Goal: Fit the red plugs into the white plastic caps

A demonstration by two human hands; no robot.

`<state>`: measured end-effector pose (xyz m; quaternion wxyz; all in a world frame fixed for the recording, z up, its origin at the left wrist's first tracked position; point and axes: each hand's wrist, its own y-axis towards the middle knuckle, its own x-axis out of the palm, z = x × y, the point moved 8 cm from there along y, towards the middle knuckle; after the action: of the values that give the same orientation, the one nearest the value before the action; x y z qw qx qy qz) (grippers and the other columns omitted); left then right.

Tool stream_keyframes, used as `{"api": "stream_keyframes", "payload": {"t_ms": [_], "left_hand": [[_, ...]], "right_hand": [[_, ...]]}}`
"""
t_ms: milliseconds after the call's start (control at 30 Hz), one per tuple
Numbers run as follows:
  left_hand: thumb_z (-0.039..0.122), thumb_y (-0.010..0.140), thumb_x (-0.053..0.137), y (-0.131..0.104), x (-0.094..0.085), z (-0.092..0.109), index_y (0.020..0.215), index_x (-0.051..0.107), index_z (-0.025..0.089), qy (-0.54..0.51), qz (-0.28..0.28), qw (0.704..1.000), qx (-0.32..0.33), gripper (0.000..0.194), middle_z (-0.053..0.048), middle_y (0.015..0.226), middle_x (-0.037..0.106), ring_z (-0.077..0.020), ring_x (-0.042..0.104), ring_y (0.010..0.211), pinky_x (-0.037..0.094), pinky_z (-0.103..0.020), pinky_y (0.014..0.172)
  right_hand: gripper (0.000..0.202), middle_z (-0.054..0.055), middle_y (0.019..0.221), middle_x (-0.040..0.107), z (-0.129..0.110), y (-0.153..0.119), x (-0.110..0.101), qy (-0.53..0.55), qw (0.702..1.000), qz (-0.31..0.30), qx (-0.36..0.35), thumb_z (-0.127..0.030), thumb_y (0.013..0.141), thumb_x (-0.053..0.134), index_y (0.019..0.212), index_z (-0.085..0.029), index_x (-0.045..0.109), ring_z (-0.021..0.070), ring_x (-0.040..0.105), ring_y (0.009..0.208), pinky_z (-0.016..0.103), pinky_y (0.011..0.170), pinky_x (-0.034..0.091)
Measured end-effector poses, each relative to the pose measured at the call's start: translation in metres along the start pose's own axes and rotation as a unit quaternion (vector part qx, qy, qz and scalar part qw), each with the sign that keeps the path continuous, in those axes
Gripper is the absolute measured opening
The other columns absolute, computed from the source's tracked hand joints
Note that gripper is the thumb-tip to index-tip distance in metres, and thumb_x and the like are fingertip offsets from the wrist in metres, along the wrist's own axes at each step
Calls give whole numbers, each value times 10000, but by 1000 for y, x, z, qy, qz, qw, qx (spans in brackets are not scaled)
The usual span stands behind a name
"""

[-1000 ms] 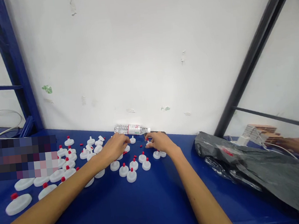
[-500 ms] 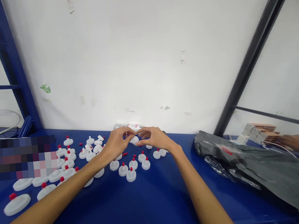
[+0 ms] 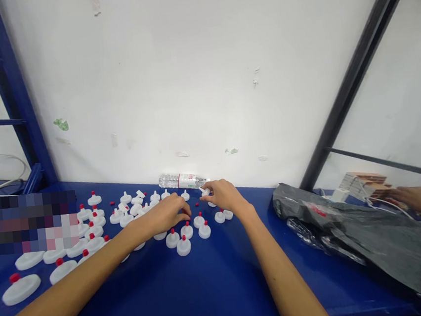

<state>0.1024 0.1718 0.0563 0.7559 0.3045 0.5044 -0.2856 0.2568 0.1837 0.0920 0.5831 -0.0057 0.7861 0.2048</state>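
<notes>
My right hand [image 3: 223,196] pinches a white nozzle cap [image 3: 205,192] between thumb and fingers, its spout tilted to the upper left. Lower on the left, my left hand [image 3: 169,214] reaches down to the table with fingers curled together; whatever is in its fingertips is hidden. Just in front of it stand several white nozzle caps with red tips [image 3: 183,246]. Behind the hands are white nozzle caps without red tips [image 3: 185,195]. A small loose red tip [image 3: 196,204] lies between my hands.
A clear plastic bottle [image 3: 183,180] lies against the wall. More red-tipped caps [image 3: 22,289] spread over the left of the blue table [image 3: 194,298]. A grey plastic bag [image 3: 351,229] covers the right side. Another person's hand [image 3: 415,200] is beyond it, near stacked brown pieces [image 3: 365,183].
My hands were together over a white nozzle cap and have parted. The left hand has dropped toward the table; the right has moved slightly right with the cap.
</notes>
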Motion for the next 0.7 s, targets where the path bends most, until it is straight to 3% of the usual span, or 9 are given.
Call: {"api": "stream_keyframes", "payload": {"t_ms": [133,267,500,600,700], "left_hand": [[363,1004,679,0,8,2,1055,710,174,15,-27,999,19,198,-51,1067,734,-198,710,966,609,-411,895],[378,1002,679,0,1,1,1037,706,171,14,7,1000,-3,211,-46,1041,730,-195,706,944,609,-405,877],[413,998,678,-4,-44,-3,1026,715,167,-62,183,979,-70,250,-27,946,730,-178,697,849,600,-389,836],[417,1000,655,-10,-61,-8,1127,729,182,-112,271,952,-91,277,-55,1060,753,-187,702,873,590,-406,859],[442,970,648,-15,-69,-12,1110,772,201,-178,310,929,-98,305,-75,1120,788,-219,734,919,594,-401,861]], "right_hand": [[377,79,1024,815,-7,-1,-2,-8,1000,8,-5,-388,925,770,1258,-213,759,260,740,986,318,838,503],[370,63,1016,817,-16,-3,-4,-1,1000,8,-13,-391,923,770,1256,-229,759,248,744,982,298,821,502],[399,67,991,811,-31,-5,-7,37,998,18,-41,-346,891,793,1265,-217,752,250,744,957,310,836,506],[483,47,1022,803,-40,-5,-8,71,995,29,-64,-364,883,798,1339,-240,699,230,742,951,304,850,508],[547,21,1031,790,-48,-5,-8,105,990,40,-84,-402,883,798,1393,-285,638,209,740,928,300,861,507]]}}
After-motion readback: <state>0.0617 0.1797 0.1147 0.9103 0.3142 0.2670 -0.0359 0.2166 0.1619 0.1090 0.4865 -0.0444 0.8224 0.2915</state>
